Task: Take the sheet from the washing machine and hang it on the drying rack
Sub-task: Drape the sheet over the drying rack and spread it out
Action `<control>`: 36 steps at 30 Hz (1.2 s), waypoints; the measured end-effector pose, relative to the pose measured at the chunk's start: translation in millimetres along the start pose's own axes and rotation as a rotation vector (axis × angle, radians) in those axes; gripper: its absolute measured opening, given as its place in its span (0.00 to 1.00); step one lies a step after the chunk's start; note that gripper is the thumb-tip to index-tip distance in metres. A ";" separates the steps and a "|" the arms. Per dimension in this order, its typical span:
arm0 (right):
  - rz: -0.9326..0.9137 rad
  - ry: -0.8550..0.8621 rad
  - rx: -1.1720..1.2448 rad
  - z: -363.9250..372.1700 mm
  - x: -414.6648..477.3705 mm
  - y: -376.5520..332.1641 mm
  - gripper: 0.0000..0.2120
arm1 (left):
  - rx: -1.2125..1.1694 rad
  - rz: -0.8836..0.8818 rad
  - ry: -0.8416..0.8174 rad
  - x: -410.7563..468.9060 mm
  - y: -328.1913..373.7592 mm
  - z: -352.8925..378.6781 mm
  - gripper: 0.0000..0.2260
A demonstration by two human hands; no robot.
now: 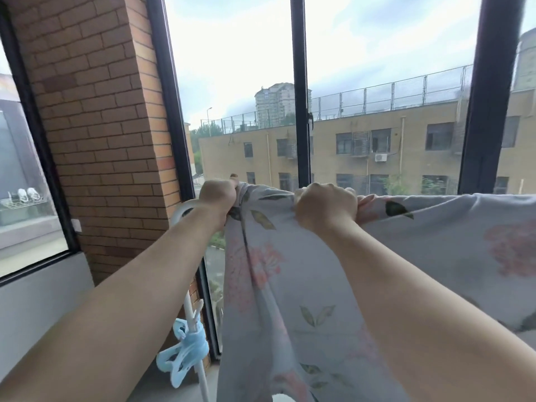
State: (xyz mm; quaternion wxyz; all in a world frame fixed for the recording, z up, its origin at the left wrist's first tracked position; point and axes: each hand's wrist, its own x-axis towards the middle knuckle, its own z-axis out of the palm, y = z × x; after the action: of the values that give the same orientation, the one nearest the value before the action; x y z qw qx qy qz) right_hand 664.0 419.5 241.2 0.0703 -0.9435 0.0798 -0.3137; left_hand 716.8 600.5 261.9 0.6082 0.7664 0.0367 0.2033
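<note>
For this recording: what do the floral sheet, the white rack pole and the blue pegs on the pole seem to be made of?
Sheet: thin woven fabric, perhaps cotton or a blend; matte, it creases and drapes in soft folds.
Rack pole: smooth white tube, either painted metal or plastic; the look leaves it open.
Pegs: pale blue moulded plastic with a slight sheen.

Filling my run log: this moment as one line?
left hand: grips pale floral sheet | right hand: grips sheet | white drying rack: beside left wrist
</note>
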 end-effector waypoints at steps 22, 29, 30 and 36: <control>0.171 -0.109 -0.013 8.7 -23.4 -68.2 0.20 | 0.487 0.608 -0.245 -6.9 -69.9 -34.3 0.07; 0.168 -0.107 0.015 12.3 -20.7 -62.4 0.22 | -0.048 0.154 -0.414 13.3 -48.4 -48.6 0.15; 0.166 -0.110 0.020 12.5 -20.2 -63.6 0.21 | -0.137 0.077 -0.415 20.1 -44.4 -49.3 0.14; 0.162 -0.109 0.041 14.7 -20.5 -70.7 0.20 | -0.030 0.139 -0.408 12.4 -21.1 -54.5 0.11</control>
State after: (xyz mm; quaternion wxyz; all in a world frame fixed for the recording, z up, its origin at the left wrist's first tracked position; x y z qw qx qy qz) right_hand 664.2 493.8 230.6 0.1188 -0.9481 0.1454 -0.2568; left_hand 712.8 659.7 254.9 0.5988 0.7833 -0.1430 0.0860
